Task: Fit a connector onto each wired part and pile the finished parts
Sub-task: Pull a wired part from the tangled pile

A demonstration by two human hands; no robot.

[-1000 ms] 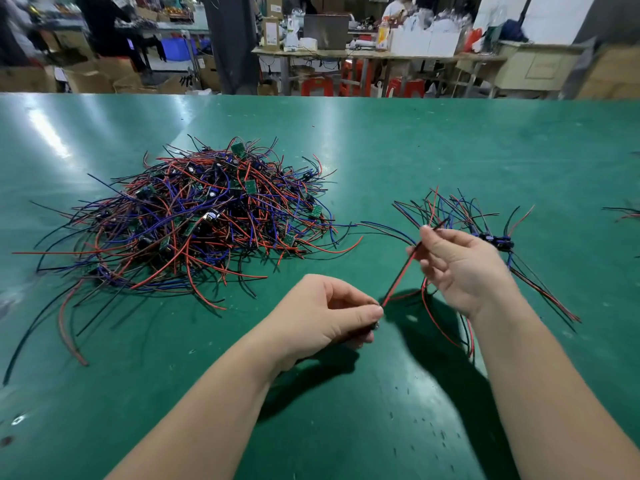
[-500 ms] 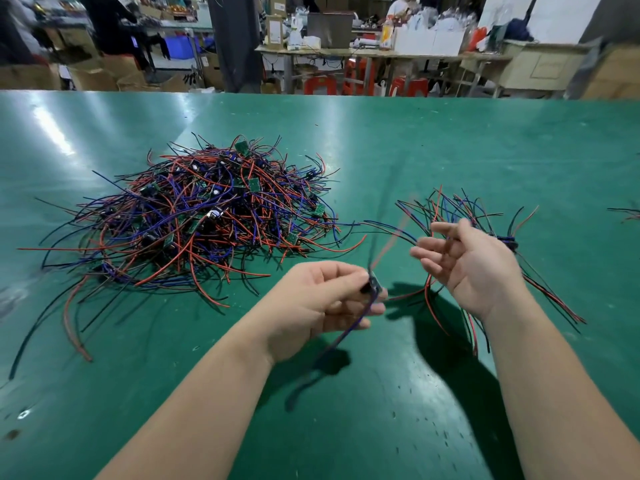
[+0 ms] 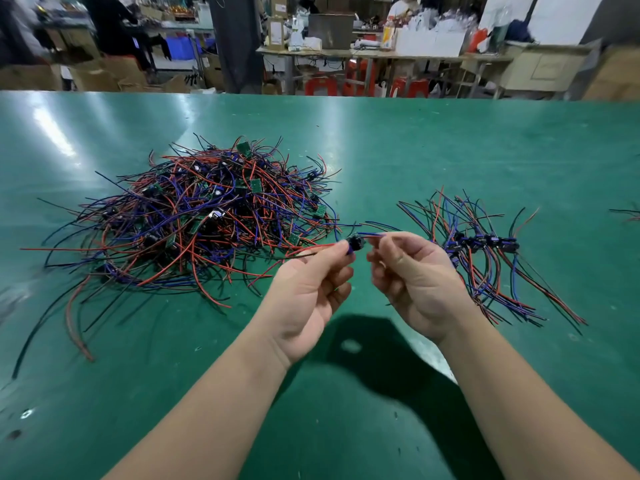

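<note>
My left hand (image 3: 308,292) pinches a small black wired part (image 3: 354,243) between thumb and fingertips, held above the green table (image 3: 450,150). My right hand (image 3: 419,278) is just right of it and pinches the blue wire (image 3: 372,234) that comes out of the part. A big tangled heap of red, blue and black wired parts (image 3: 194,223) with small green boards lies to the left. A smaller, ordered pile of wired parts (image 3: 485,251) with black connectors lies to the right, behind my right hand.
A few loose wires (image 3: 628,214) show at the table's right edge. Long stray wires (image 3: 72,323) trail from the big heap toward the near left. Beyond the table's far edge stand workbenches, boxes and red stools (image 3: 360,81).
Both hands rose and came together. My left hand turned the part up to its fingertips, and my right hand, which had let go of the red wire, now pinches the blue one.
</note>
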